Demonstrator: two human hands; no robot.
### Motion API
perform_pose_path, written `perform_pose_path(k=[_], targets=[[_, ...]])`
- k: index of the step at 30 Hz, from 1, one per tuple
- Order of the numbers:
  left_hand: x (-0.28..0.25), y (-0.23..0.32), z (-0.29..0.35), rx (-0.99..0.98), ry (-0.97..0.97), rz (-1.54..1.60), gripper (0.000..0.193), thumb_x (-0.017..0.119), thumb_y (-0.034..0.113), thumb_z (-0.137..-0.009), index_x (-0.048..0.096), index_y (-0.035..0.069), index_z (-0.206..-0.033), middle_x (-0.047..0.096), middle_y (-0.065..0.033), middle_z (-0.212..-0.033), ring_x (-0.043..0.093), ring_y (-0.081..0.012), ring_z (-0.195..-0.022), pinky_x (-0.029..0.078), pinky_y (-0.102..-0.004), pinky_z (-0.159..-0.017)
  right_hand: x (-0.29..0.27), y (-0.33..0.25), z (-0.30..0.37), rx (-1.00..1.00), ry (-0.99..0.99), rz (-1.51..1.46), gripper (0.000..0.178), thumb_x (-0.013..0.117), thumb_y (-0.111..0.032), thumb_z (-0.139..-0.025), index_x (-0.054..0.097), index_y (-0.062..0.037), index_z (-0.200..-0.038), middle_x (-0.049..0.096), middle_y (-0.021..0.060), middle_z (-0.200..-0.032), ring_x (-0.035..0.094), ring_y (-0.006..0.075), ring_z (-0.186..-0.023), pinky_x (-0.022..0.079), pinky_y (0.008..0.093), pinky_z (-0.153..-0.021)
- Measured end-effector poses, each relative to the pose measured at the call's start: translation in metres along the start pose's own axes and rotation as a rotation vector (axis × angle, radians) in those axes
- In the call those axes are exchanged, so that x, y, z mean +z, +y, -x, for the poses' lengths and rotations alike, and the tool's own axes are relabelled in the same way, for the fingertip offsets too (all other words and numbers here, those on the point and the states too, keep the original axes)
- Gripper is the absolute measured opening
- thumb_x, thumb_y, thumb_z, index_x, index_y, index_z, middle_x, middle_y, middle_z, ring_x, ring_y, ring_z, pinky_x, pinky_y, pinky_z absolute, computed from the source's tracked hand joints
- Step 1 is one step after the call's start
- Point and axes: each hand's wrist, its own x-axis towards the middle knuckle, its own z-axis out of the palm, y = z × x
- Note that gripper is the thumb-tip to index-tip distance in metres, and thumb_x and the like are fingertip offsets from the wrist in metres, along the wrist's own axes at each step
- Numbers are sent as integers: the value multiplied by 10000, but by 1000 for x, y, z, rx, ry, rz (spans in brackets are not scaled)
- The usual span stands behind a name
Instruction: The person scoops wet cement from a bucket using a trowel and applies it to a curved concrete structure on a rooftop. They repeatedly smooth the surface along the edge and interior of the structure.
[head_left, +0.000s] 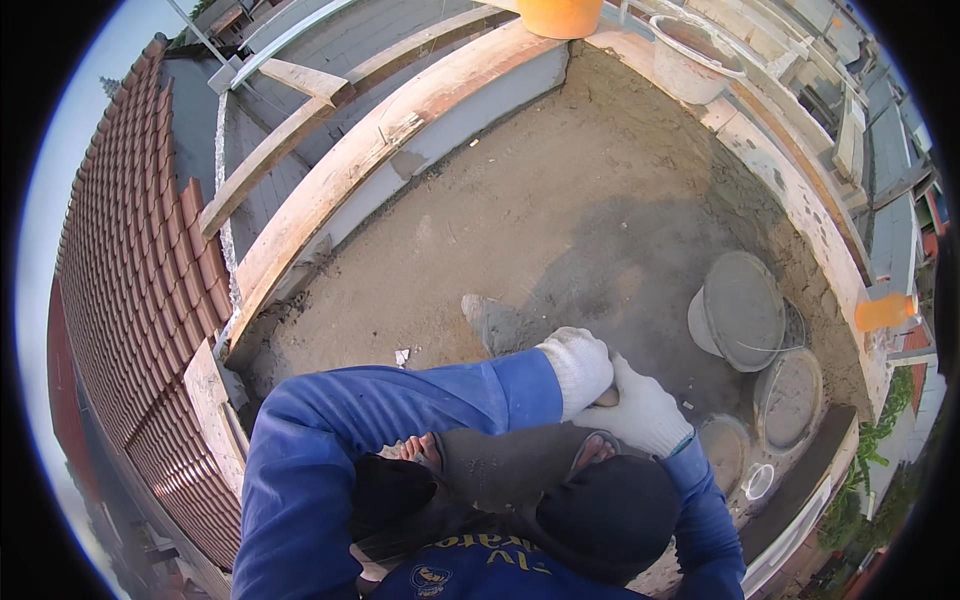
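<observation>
My left hand (578, 372), in a white knitted glove, is bent into a fist low over wet grey mortar (625, 290). Against it lies my right hand (645, 408), gloved alike, with its thumb raised and its fingers curled. A small brown piece, like the end of a handle, shows between the gloves; the rest of it is hidden. Just beyond my left hand, a pale lump smeared with mortar (492, 322) lies on the surface. To the right of my hands stands a bucket full of grey mortar (708, 325), its wire handle hanging down.
Two more round containers (818, 385) (725, 448) and a clear plastic cup (760, 482) sit at right. Wooden boards (440, 110) edge the slab. An orange bucket (558, 18), a whitish bucket (690, 75) and an orange jug (884, 312) stand along the edge. A tiled roof (140, 270) slopes at left.
</observation>
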Motion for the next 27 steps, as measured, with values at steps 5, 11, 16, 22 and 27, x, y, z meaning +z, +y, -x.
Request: perform_pose_path(k=[5, 11, 16, 22, 27], targets=[[-5, 11, -11, -66, 387, 47, 426, 820, 321, -933, 744, 21, -1225, 703, -145, -1181, 695, -340, -1184, 617, -506, -952, -11, 101, 83, 397, 62, -416, 520, 717, -309, -1011, 667, 38, -1396, 763, 154, -1060, 749, 183, -870, 603, 339, -755], [18, 5, -97, -20, 45, 307, 515, 698, 483, -1008, 767, 10, -1199, 787, -241, -1105, 761, -446, -1072, 602, -528, -938, -48, 190, 239, 330, 671, -814, 415, 539, -48, -984, 606, 13, -1388, 682, 35, -1045, 608, 68, -778, 481, 247, -638], [78, 32, -143, -16, 31, 700, 657, 727, 528, -1009, 717, 6, -1408, 777, -241, -1329, 737, -403, -1260, 575, -471, -1079, -115, 202, 296, 721, 827, 157, 469, 640, -471, -1097, 717, -65, -1319, 758, 270, -1029, 735, 488, -994, 584, 498, -881], [105, 33, -149, -169, -89, 990, 634, 741, 469, -1029, 708, -31, -1417, 815, -189, -1116, 779, -247, -920, 606, -388, -852, -168, 273, 336, 950, 512, 720, 395, 737, -494, -998, 781, -109, -1075, 787, 183, -894, 791, 399, -888, 619, 537, -791], [117, 30, -149, -194, -114, 1083, 609, 735, 446, -1035, 713, -31, -1412, 798, -129, -1041, 717, -159, -818, 582, -350, -771, -195, 339, 266, 789, 283, 924, 358, 779, -465, -935, 851, -123, -1010, 810, 156, -872, 809, 383, -853, 640, 521, -780]])
